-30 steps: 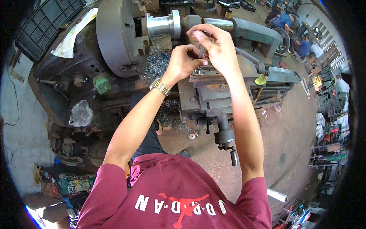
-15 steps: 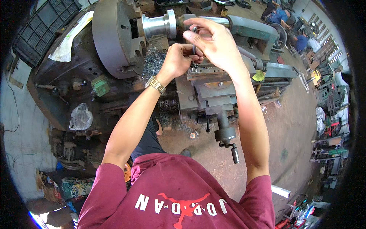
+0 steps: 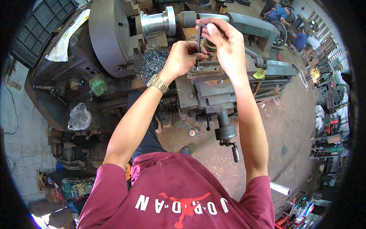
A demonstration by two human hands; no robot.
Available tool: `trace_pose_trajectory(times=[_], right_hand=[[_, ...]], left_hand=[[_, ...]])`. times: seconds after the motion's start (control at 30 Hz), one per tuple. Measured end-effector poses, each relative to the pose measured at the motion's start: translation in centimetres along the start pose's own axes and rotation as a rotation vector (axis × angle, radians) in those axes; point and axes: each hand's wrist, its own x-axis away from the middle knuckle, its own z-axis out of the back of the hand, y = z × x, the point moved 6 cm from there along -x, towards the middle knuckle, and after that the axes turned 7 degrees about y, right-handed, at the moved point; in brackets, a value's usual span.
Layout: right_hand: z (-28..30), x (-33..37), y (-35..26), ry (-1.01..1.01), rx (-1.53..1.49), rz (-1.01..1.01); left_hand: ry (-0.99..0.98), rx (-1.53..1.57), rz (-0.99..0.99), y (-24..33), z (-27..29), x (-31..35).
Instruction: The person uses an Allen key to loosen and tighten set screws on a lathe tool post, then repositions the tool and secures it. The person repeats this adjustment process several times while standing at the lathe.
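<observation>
A dark L-shaped hex key (image 3: 199, 37) stands nearly upright over the lathe's tool post (image 3: 207, 71). My left hand (image 3: 183, 57) is closed around the lower part of its long arm. The fingers of my right hand (image 3: 228, 42) pinch the key's short arm near the bend at the top. The key's lower end points at the tool post's screws, but my left fingers partly hide where it meets them. Just behind my hands, a shiny flanged metal workpiece (image 3: 157, 23) sits between the big chuck (image 3: 110, 38) and the tailstock (image 3: 251, 28).
Metal chips (image 3: 153, 63) lie heaped under the workpiece. A crank handle (image 3: 235, 152) juts from the carriage toward me. Control levers (image 3: 49, 88) and a crumpled plastic bag (image 3: 80, 116) are at the left. Another person (image 3: 277, 14) is at the far right.
My right hand has moved slightly right and down, and its fingers now grip the short arm at the bend. More of the hex key shows between my hands. My left hand stays low on it.
</observation>
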Motion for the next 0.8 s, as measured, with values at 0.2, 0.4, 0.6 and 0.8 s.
trace_pose_trajectory(times=[0.2,0.4,0.6,0.8], right_hand=[[-0.6,0.8,2.7,0.061,-0.385,0.018],[-1.8,-0.1,6.4,0.210,-0.913,-0.130],[-4.0,-2.4,6.1,-0.443,-0.898,-0.644],[-2.3,-1.6,5.3,0.076,-0.206,-0.264]], left_hand=[[0.046,-0.055,0.004,-1.1,0.2,0.2],[0.110,-0.242,-0.137,-0.8,0.4,0.6],[-0.024,-0.249,0.038,-2.1,0.6,0.6],[0.094,-0.104,-0.076,-1.6,0.4,0.5]])
